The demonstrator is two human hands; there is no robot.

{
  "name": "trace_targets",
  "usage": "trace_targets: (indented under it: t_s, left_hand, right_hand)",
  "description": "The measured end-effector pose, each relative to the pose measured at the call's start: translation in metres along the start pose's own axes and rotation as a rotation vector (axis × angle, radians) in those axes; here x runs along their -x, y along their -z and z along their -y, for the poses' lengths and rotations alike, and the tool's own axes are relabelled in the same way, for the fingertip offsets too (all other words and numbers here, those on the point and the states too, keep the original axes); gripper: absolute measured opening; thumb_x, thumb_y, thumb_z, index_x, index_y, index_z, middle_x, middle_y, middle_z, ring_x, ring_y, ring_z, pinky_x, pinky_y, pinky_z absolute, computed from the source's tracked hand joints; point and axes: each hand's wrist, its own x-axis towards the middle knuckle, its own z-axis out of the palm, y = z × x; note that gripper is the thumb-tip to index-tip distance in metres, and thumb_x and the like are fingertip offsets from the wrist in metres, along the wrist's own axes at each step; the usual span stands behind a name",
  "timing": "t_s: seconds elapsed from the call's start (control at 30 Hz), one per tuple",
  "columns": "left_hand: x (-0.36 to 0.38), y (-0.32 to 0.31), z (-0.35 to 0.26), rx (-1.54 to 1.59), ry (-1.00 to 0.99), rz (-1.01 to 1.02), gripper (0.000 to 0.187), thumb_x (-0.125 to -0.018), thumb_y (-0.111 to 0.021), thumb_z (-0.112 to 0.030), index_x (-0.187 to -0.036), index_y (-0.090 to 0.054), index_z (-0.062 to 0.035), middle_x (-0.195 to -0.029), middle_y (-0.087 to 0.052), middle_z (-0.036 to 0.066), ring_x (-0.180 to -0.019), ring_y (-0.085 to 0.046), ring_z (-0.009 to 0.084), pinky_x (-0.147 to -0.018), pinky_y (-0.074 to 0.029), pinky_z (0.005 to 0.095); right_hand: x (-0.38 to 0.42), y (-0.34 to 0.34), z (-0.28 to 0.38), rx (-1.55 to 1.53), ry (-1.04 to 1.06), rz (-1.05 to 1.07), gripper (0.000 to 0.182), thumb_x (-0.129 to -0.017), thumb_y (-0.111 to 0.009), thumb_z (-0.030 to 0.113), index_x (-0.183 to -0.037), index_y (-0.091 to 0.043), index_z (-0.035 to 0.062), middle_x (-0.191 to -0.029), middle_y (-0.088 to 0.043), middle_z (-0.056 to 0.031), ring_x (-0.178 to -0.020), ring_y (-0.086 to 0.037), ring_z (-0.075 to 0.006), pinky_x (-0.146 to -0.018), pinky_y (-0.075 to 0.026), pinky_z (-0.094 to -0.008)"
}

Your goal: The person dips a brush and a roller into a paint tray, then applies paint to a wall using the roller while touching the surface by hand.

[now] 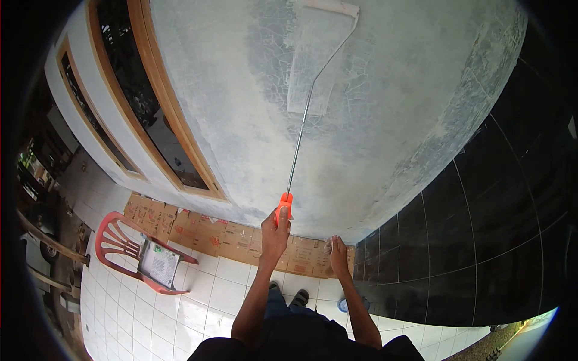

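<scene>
My left hand [275, 237] is closed around the orange handle of a paint roller [298, 147]. Its long thin metal rod runs up to a pale roller sleeve [331, 7], which lies against the grey wall [241, 78] near the top of the view. Below the sleeve, a whiter strip of paint [309, 84] shows on the patchy, cracked-looking surface. Lower down and to the right, my right hand [338, 256] is held with curled fingers, apart from the roller. Whether anything is inside those fingers cannot be made out.
Flattened cardboard [235, 242] covers the floor along the wall's foot. A red plastic chair [117, 246] with a paint-stained tray [159, 262] on it stands at left. Wood-framed windows [144, 60] are at upper left, black tiles [445, 240] at right. A bluish round object [343, 305] sits near my feet.
</scene>
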Motion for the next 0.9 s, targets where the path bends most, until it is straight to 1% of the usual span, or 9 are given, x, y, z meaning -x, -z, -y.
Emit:
trace_targets:
  t_s: [0.07,0.13,0.23,0.47,0.6,0.67,0.7,0.8,0.9]
  left_hand:
    - [-0.015,-0.003,-0.018,0.030,-0.032,0.044,0.041,-0.098,-0.045,-0.039,-0.076,-0.052,-0.0044,-0.056,-0.040,-0.004,-0.049,-0.035,0.0037,-0.044,-0.030,0.0226]
    - [-0.026,-0.004,-0.012,0.031,-0.062,0.044,0.042,-0.098,-0.044,-0.040,-0.075,-0.050,-0.0046,-0.056,-0.039,-0.004,-0.050,-0.034,0.0042,-0.045,-0.030,0.0233]
    - [-0.029,0.003,0.044,0.035,-0.100,0.077,0.040,-0.098,-0.044,-0.038,-0.076,-0.051,-0.0049,-0.058,-0.041,-0.004,-0.051,-0.036,0.0041,-0.046,-0.031,0.0229]
    - [0.038,0.036,0.214,-0.005,0.119,0.065,0.038,-0.098,-0.046,-0.037,-0.081,-0.056,-0.0041,-0.057,-0.042,-0.005,-0.051,-0.039,0.0048,-0.047,-0.033,0.0239]
    - [0.080,0.051,0.255,-0.148,0.139,0.028,0.041,-0.097,-0.046,-0.038,-0.081,-0.057,-0.0020,-0.055,-0.044,-0.003,-0.050,-0.041,0.0062,-0.047,-0.034,0.0255]
    - [0.090,0.049,0.273,-0.235,0.151,-0.058,0.044,-0.096,-0.047,-0.039,-0.079,-0.057,-0.0006,-0.054,-0.046,0.000,-0.050,-0.043,0.0072,-0.046,-0.034,0.0270]
    - [0.092,0.042,0.268,-0.233,0.134,-0.093,0.045,-0.096,-0.048,-0.040,-0.074,-0.055,-0.0003,-0.053,-0.048,0.002,-0.049,-0.044,0.0080,-0.045,-0.034,0.0278]
    - [0.086,0.025,0.247,-0.186,0.112,-0.090,0.045,-0.096,-0.047,-0.040,-0.076,-0.056,-0.0008,-0.053,-0.047,0.000,-0.048,-0.042,0.0071,-0.044,-0.033,0.0272]
    - [0.059,0.000,0.178,-0.051,0.119,-0.040,0.044,-0.097,-0.045,-0.042,-0.077,-0.054,-0.0041,-0.053,-0.044,-0.003,-0.047,-0.039,0.0045,-0.042,-0.031,0.0234]
  right_hand:
    - [-0.016,0.013,-0.023,0.008,0.058,-0.026,0.038,-0.100,-0.040,0.033,-0.080,-0.054,0.0040,-0.062,-0.048,0.0015,-0.054,-0.042,-0.0067,-0.052,-0.036,-0.0224]
    - [-0.009,0.017,-0.007,0.021,0.046,-0.078,0.040,-0.100,-0.041,0.033,-0.079,-0.055,0.0031,-0.061,-0.047,0.0012,-0.052,-0.041,-0.0064,-0.050,-0.035,-0.0223]
    - [0.001,0.022,0.014,-0.147,-0.071,-0.160,0.042,-0.100,-0.041,0.034,-0.074,-0.054,0.0031,-0.060,-0.047,0.0006,-0.053,-0.043,-0.0083,-0.053,-0.037,-0.0254]
    - [-0.016,0.069,0.017,-0.096,-0.015,-0.208,0.043,-0.100,-0.040,0.035,-0.074,-0.054,0.0036,-0.060,-0.045,0.0013,-0.053,-0.042,-0.0079,-0.051,-0.037,-0.0255]
    - [-0.055,0.098,0.031,-0.196,0.021,-0.248,0.044,-0.099,-0.041,0.040,-0.075,-0.051,0.0053,-0.060,-0.043,0.0016,-0.050,-0.038,-0.0081,-0.050,-0.035,-0.0249]
    - [-0.074,0.116,0.044,-0.150,0.164,-0.239,0.042,-0.099,-0.041,0.040,-0.076,-0.051,0.0058,-0.061,-0.044,0.0015,-0.051,-0.040,-0.0082,-0.050,-0.035,-0.0245]
    - [-0.085,0.126,0.048,-0.149,0.164,-0.232,0.042,-0.099,-0.041,0.040,-0.076,-0.051,0.0058,-0.061,-0.044,0.0015,-0.051,-0.040,-0.0082,-0.050,-0.035,-0.0245]
    - [-0.115,0.156,0.064,-0.115,0.216,-0.225,0.042,-0.099,-0.042,0.039,-0.077,-0.052,0.0053,-0.062,-0.045,0.0012,-0.051,-0.041,-0.0085,-0.049,-0.036,-0.0242]
    - [-0.138,0.177,0.119,-0.047,0.368,-0.335,0.039,-0.099,-0.042,0.035,-0.077,-0.052,0.0044,-0.064,-0.047,0.0008,-0.054,-0.043,-0.0077,-0.052,-0.036,-0.0245]
